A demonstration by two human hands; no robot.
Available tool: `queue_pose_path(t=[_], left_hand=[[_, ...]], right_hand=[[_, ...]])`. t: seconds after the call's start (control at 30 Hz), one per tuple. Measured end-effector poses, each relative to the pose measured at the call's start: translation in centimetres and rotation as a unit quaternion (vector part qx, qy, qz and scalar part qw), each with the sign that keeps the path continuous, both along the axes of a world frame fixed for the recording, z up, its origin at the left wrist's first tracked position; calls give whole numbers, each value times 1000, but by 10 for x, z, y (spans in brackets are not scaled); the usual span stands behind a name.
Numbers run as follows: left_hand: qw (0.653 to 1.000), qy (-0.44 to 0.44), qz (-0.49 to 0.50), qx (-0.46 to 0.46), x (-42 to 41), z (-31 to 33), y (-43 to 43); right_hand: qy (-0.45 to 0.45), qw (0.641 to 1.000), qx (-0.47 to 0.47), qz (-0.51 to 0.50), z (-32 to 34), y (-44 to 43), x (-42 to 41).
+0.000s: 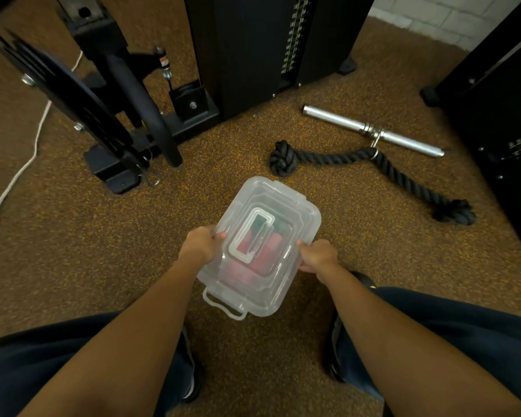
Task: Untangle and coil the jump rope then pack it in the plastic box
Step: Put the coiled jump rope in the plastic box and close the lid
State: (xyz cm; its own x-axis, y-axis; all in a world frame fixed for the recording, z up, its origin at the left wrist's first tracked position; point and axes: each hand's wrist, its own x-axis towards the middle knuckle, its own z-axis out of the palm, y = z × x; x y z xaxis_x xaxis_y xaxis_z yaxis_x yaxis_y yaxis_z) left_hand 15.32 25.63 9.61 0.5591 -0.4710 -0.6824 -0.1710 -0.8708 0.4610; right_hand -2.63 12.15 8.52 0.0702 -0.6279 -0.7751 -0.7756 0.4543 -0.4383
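While both hands grip it, plastic box (pixel 260 248), lid on, sits over brown speckled gym floor (pixel 103 236); red jump rope (pixel 262 260) inside. Left hand (pixel 200 245), right hand (pixel 318 255): fingers clamped on opposite sides. Beyond: black rope attachment (pixel 358 164), chrome bar (pixel 373 130), weight machine (pixel 268 46).

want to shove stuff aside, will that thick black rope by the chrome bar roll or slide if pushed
The black rope would probably flop and bend rather than roll: it lies kinked on the floor. Its end knots look bulky, so likely heavy. It appears clipped to the chrome bar, which may drag along.
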Motion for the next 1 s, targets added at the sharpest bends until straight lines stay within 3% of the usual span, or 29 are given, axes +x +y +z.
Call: queue_pose_path(t=[0.2,0.33,0.43,0.53,0.73,1.0], left_hand=[[988,76,124,-58,4,-4,3],[945,196,258,-43,-3,-9,33],[932,306,185,67,-1,-12,53],[923,345,135,107,-1,-21,61],[926,343,127,95,0,-19,58],[935,250,250,-33,3,-8,35]], right_hand=[[-31,995,97,7,9,-18,5],[-2,998,-48,37,8,-43,17],[-27,989,-104,99,5,-60,34],[-20,977,-105,183,4,-69,50],[13,959,-100,265,-1,-73,48],[36,987,-112,113,-1,-47,3]])
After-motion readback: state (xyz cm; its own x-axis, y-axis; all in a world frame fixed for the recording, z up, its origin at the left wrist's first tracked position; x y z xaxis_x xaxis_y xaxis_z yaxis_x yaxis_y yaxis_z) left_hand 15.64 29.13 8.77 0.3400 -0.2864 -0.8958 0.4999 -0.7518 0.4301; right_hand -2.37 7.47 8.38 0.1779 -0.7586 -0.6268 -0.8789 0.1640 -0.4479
